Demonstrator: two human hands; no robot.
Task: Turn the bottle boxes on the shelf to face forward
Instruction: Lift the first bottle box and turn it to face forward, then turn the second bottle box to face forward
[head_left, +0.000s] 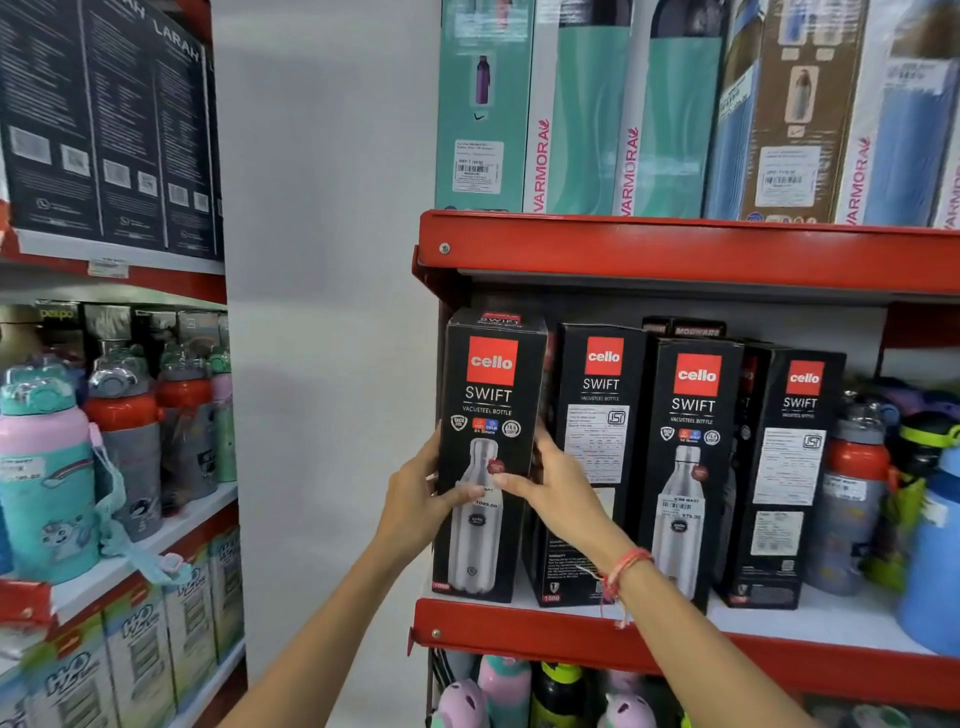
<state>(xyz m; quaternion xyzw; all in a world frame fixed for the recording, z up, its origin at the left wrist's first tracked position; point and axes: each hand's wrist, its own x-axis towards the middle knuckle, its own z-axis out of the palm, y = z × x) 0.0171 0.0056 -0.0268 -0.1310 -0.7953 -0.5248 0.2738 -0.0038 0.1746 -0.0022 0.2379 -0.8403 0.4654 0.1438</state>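
Several tall black bottle boxes stand in a row on the middle red shelf (675, 644). The leftmost box (488, 415) shows its front with a steel bottle picture. My left hand (415, 499) grips its left side and my right hand (550, 483) grips its right side, thumbs across the front. The second box (597, 415) shows a side panel with printed text. The third box (691, 457) faces forward with the bottle picture. The fourth box (789, 467) shows a text side panel.
Teal and blue boxes (623, 130) fill the shelf above. Loose red, grey and blue bottles (857, 493) stand right of the black boxes. A second rack on the left holds pastel bottles (47, 467) and dark boxes (104, 130). A white wall separates the racks.
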